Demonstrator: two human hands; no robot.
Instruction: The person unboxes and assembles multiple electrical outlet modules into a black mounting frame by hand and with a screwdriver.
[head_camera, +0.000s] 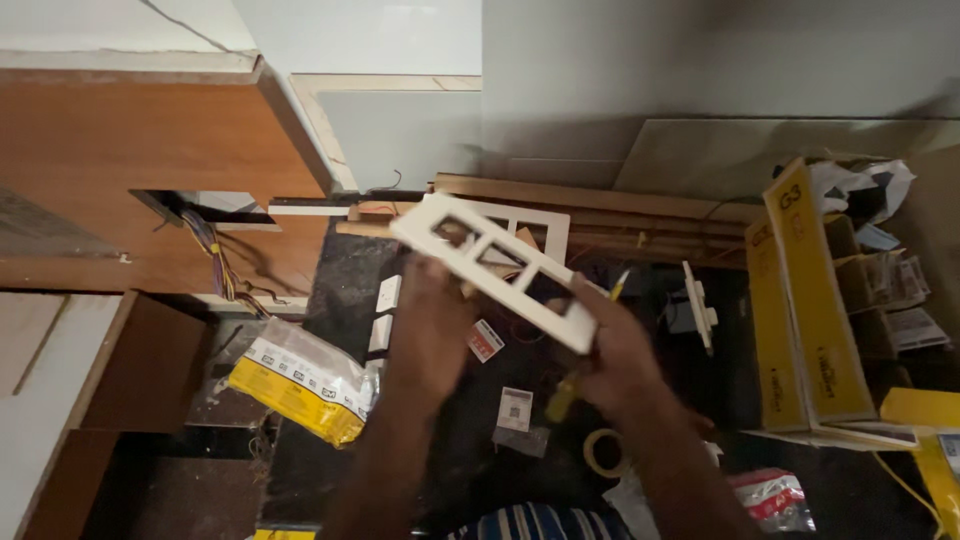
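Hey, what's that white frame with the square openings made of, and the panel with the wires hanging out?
The white frame, held by the left hand and right hand, looks like moulded plastic: smooth, thin, even colour. The panel behind the wires looks like wood-grain laminate or veneer; which one isn't clear.

The white rectangular plastic switch-plate frame (495, 268) looks smooth and matt; the brown wooden cabinet panel (130, 140) satiny; the yellow plastic packet (300, 385) glossy, crinkled.

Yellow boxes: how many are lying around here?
2 at least: an open yellow box standing on the right, and another yellow box at the right edge, partly cut off; more may be hidden.
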